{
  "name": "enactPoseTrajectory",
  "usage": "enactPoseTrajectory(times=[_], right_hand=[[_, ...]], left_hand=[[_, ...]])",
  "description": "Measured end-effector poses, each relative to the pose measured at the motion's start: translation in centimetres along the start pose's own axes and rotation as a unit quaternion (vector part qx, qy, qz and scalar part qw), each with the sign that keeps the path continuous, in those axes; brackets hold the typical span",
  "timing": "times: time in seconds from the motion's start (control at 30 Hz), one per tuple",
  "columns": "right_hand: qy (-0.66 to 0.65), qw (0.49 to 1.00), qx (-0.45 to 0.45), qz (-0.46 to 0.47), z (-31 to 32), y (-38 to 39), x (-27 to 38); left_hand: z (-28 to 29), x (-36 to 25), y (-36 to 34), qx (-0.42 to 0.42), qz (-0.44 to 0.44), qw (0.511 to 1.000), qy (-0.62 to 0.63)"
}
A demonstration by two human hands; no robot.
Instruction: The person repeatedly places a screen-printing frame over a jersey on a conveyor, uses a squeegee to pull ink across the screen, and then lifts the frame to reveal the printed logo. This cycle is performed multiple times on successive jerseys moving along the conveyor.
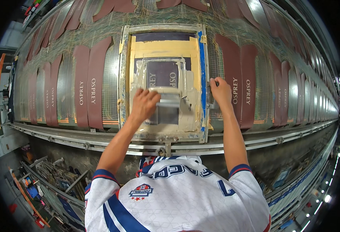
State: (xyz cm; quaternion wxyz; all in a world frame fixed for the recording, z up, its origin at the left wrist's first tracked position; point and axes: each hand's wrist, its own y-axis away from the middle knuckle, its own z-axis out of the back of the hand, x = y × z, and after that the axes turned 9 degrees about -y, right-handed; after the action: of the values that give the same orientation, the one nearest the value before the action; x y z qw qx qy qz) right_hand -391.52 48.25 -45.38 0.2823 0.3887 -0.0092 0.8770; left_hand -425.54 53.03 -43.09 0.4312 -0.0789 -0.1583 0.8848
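Observation:
My left hand (146, 103) grips a pale squeegee (172, 92) with a metal blade, lying across the middle of the screen. The screen frame (124, 52) is metal, edged with yellow and blue tape, with grey paste around a dark printed window (163, 71). My right hand (220, 89) is closed at the frame's right edge; what its fingers hold there is too small to make out. Dark maroon fabric pieces (248, 56) with pale lettering lie on either side of the frame on the long table.
A metal rail (247, 144) runs along the table's near edge, under my forearms. More maroon pieces (72, 15) lie in a far row. Below left stand racks (65, 181) holding flat frames. An orange bar (0, 91) is at the far left.

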Motion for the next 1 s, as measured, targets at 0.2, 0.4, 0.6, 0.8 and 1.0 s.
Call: enactPoseTrajectory(times=[0.2,0.4,0.6,0.8,1.0], right_hand=[[-0.209,0.941,0.167,0.209,1.1,-3.1,9.5],[0.053,0.926,0.269,0.258,-2.9,-7.7,16.6],[0.107,0.912,0.195,0.345,-6.7,-6.4,13.4],[0.09,0.895,0.215,0.38,-6.2,9.4,7.6],[0.108,0.893,0.236,0.368,-5.0,8.2,9.0]], left_hand=[[-0.7,6.3,-10.3,0.085,0.021,0.993,0.076],[-1.8,9.9,-15.3,0.169,0.037,0.983,0.056],[-4.1,8.9,-12.1,0.105,0.053,0.987,0.106],[1.3,-1.2,1.1,0.116,0.046,0.985,0.117],[2.3,-0.7,-0.3,0.114,0.049,0.986,0.11]])
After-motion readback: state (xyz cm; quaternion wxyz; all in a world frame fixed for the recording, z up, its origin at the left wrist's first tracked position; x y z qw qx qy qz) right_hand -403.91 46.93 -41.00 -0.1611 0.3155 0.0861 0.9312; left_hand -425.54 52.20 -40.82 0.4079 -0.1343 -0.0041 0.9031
